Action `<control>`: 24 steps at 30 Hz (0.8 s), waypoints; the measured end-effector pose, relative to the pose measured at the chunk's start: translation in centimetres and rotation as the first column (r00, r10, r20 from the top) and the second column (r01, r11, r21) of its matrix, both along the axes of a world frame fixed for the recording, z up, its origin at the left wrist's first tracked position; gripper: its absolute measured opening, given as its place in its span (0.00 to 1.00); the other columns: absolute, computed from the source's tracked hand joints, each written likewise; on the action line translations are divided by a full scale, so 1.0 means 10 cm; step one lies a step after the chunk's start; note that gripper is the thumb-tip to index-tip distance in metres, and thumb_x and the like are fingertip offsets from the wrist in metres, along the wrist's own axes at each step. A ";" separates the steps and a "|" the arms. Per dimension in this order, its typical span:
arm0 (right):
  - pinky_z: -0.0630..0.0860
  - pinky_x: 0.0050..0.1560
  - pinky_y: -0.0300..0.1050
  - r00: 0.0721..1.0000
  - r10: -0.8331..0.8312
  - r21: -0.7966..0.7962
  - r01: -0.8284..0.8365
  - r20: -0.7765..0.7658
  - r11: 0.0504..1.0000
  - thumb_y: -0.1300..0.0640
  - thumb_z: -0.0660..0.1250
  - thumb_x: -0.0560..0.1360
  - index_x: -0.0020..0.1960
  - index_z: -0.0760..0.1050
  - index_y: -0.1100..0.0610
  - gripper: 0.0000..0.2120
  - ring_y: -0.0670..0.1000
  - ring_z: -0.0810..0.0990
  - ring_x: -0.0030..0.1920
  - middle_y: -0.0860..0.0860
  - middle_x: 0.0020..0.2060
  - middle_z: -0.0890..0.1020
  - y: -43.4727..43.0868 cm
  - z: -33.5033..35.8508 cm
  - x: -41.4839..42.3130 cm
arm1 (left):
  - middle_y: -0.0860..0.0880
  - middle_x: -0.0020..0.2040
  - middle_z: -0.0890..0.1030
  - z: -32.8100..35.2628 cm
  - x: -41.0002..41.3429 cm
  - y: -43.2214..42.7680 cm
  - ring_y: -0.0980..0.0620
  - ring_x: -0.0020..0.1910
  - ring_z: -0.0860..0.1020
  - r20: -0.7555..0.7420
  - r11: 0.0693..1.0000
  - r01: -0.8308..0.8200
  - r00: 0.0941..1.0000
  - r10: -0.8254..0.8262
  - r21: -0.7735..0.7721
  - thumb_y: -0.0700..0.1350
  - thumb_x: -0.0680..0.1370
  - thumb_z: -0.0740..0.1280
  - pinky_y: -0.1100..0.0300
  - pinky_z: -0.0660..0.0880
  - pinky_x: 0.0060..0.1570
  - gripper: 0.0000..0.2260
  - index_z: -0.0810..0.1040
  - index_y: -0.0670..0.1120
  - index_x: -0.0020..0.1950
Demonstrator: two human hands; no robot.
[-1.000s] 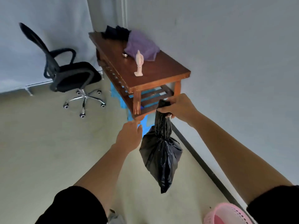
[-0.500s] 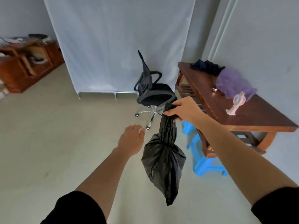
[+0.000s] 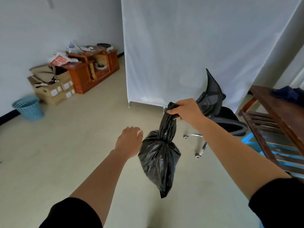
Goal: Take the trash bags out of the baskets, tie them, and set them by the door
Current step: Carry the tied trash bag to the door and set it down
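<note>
We hold the bag [image 3: 158, 160] in the air by its gathered neck, our right hand [image 3: 185, 111] clenched around the top above the knot, so the black sack hangs free over the bare floor [image 3: 69, 145]. Our left hand [image 3: 129, 141] hovers just beside the bag with fingers spread and nothing in it. Behind the right arm stands a black chair [image 3: 218, 109] on casters, right in front of a white curtain [image 3: 189, 46]. At the right edge we see a wooden table [image 3: 269, 102] with blue stools [image 3: 253, 142] under it. Far left, against the wall, sits a blue basket [image 3: 28, 107], next to stacked boxes [image 3: 51, 86] and a cluttered cabinet [image 3: 93, 66]. The floor between us and that basket lies open.
</note>
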State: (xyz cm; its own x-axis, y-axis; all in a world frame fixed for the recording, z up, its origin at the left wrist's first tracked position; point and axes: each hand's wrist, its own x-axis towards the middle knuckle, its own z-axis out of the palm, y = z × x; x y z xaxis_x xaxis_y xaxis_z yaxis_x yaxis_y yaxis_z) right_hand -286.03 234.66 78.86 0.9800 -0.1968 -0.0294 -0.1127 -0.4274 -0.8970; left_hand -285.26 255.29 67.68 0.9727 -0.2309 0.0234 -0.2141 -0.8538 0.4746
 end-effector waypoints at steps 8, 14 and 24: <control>0.67 0.23 0.29 0.970 0.242 -0.042 -0.242 -0.005 0.969 0.65 0.74 0.69 0.44 0.83 0.62 0.04 0.46 0.74 0.28 0.51 0.29 0.78 0.91 -0.13 2.12 | 0.45 0.74 0.65 0.01 1.89 0.80 0.47 0.76 0.56 0.031 0.991 -0.119 0.993 0.118 0.056 0.51 0.83 0.49 0.50 0.58 0.72 0.19 0.67 0.48 0.72; 0.67 0.24 0.29 0.942 0.332 -0.043 -0.334 -0.046 0.942 0.63 0.75 0.69 0.46 0.83 0.62 0.06 0.46 0.75 0.29 0.50 0.30 0.79 1.54 -0.12 3.67 | 0.45 0.73 0.66 -0.01 3.33 1.34 0.46 0.75 0.57 -0.012 0.978 -0.196 0.980 0.197 0.067 0.51 0.83 0.49 0.48 0.59 0.71 0.19 0.67 0.48 0.71; 0.67 0.25 0.29 0.919 0.391 -0.079 -0.393 -0.040 0.916 0.63 0.75 0.69 0.48 0.84 0.61 0.08 0.40 0.74 0.23 0.49 0.31 0.80 2.50 -0.07 6.25 | 0.46 0.73 0.67 -0.17 5.79 2.28 0.46 0.75 0.58 0.008 0.975 -0.216 0.976 0.216 0.045 0.53 0.83 0.48 0.49 0.59 0.72 0.20 0.68 0.48 0.71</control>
State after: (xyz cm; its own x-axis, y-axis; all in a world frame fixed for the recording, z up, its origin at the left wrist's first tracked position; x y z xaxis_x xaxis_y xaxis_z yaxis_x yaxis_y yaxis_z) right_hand -223.51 259.64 78.16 0.9782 0.2007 -0.0528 0.0595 -0.5149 -0.8552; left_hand -227.35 278.12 66.02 0.9997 -0.0163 0.0205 -0.0236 -0.9004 0.4345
